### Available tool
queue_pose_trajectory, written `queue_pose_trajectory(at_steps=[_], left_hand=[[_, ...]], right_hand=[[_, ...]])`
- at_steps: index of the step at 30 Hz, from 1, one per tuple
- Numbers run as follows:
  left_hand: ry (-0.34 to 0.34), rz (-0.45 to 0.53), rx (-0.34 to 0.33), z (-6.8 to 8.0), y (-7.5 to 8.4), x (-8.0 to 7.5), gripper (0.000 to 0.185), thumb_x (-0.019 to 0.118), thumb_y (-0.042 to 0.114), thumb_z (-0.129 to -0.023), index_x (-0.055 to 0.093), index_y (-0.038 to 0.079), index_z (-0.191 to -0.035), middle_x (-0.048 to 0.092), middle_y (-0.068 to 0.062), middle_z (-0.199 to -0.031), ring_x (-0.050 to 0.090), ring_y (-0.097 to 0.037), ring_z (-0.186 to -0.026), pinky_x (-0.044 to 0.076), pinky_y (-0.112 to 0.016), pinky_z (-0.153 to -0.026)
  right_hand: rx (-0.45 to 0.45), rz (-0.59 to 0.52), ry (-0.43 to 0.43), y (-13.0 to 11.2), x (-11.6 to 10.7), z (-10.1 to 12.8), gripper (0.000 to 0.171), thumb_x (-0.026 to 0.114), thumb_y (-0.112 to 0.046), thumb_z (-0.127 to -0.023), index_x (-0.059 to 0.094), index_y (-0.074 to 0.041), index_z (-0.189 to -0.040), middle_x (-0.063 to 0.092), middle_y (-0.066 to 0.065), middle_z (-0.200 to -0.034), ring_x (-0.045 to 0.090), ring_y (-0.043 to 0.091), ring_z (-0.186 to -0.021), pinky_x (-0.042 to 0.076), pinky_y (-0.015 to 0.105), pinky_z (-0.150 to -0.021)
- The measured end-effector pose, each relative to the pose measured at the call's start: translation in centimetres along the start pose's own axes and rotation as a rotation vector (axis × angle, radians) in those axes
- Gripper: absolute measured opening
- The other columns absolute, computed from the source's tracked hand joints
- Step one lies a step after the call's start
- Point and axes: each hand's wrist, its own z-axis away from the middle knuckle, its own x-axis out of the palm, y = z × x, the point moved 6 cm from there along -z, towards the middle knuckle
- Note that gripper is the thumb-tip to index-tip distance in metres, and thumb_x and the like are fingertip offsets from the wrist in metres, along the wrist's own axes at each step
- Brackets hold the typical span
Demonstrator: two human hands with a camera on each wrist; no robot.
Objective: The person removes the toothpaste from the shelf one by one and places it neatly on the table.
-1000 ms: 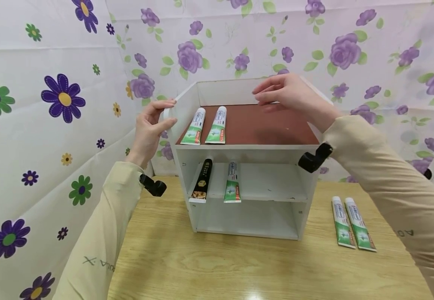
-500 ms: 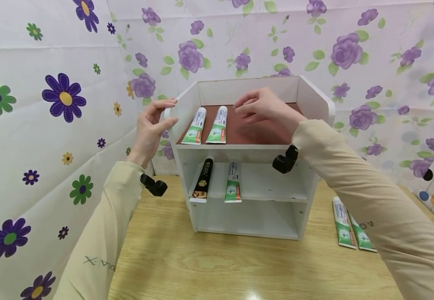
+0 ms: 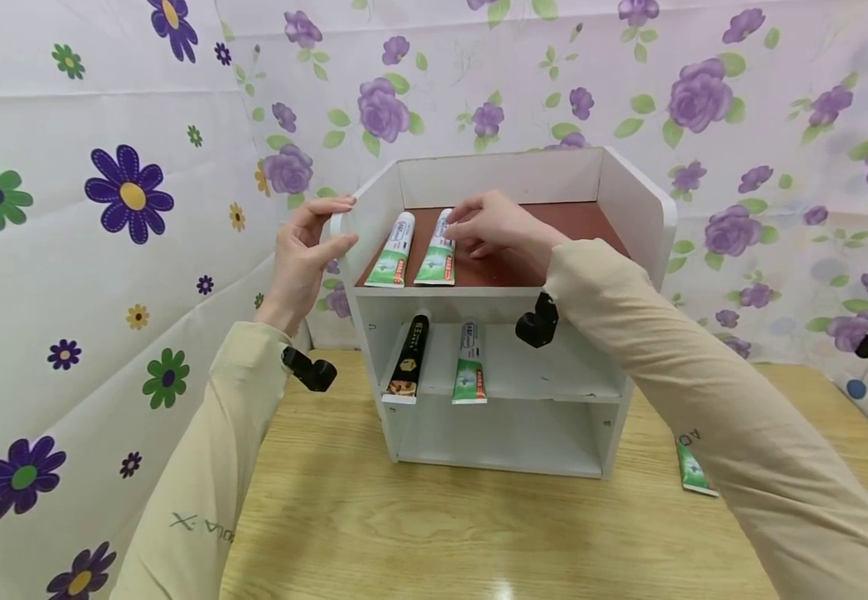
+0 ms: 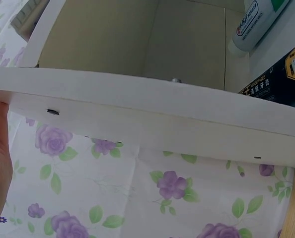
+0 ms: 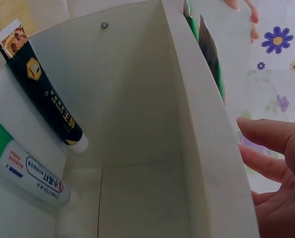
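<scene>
My left hand (image 3: 302, 258) grips the upper left corner of a white shelf unit (image 3: 636, 200), fingers on top and thumb at its front edge. On the brown top surface lie two green-and-white toothpaste tubes, the outer tube (image 3: 391, 254) and the inner tube (image 3: 436, 257). My right hand (image 3: 499, 225) is at the cap half of the inner tube, fingers loosely bent; whether they touch it cannot be told. In the right wrist view that hand's thumb and fingers (image 5: 266, 134) stand apart. The middle shelf holds a black toothpaste tube (image 3: 408, 362) and a green-and-white toothpaste tube (image 3: 469, 367).
A green-and-white toothpaste tube (image 3: 692, 468) lies on the wooden table (image 3: 434, 533) at the right, partly hidden by my right sleeve. Raised side and back walls border the unit's top. Flowered cloth (image 3: 494, 75) hangs behind and at the left.
My right hand has moved left and down from the right side of the top surface to the inner tube. My left hand stays on the corner. The right sleeve now covers more of the table tubes.
</scene>
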Motion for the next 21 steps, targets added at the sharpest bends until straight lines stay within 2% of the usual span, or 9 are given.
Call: queue_pose_trajectory(at_steps=[5, 9, 14, 21], left_hand=[[0.003, -0.004, -0.002, 0.1, 0.1, 0.0, 0.031, 0.058, -0.017, -0.077, 0.063, 0.002, -0.1, 0.051, -0.015, -0.118, 0.036, -0.026, -0.121, 0.033, -0.035, -0.096], [0.001, -0.005, 0.002, 0.0, 0.2, 0.0, 0.031, 0.058, -0.018, -0.076, 0.063, 0.003, -0.1, 0.052, -0.015, -0.117, 0.036, -0.026, -0.121, 0.031, -0.035, -0.097], [0.0, -0.007, 0.006, 0.0, 0.2, 0.1, 0.031, 0.059, -0.017, -0.076, 0.064, 0.003, -0.099, 0.053, -0.014, -0.115, 0.037, -0.026, -0.12, 0.03, -0.035, -0.098], [0.001, -0.006, 0.005, -0.1, 0.1, 0.1, 0.031, 0.059, -0.017, -0.076, 0.064, 0.003, -0.099, 0.053, -0.014, -0.115, 0.037, -0.026, -0.12, 0.031, -0.035, -0.098]], right_hand=[[-0.07, 0.097, -0.033, -0.7, 1.2, -0.1, 0.033, 0.064, -0.017, -0.085, 0.058, -0.002, -0.113, 0.056, 0.013, -0.091, 0.051, 0.02, -0.065, 0.05, 0.029, -0.064], [-0.098, 0.146, -0.025, -1.0, 1.7, -0.1, 0.033, 0.066, -0.017, -0.084, 0.059, -0.003, -0.112, 0.056, 0.012, -0.088, 0.053, 0.02, -0.062, 0.05, 0.03, -0.062], [-0.058, 0.108, -0.016, -1.1, 1.9, -0.3, 0.034, 0.066, -0.012, -0.083, 0.058, -0.001, -0.114, 0.056, 0.015, -0.092, 0.056, 0.017, -0.063, 0.051, 0.028, -0.062], [-0.012, 0.052, -0.029, -1.4, 1.9, -0.3, 0.032, 0.064, -0.006, -0.083, 0.058, 0.002, -0.114, 0.055, 0.015, -0.102, 0.058, 0.02, -0.075, 0.051, 0.03, -0.066]])
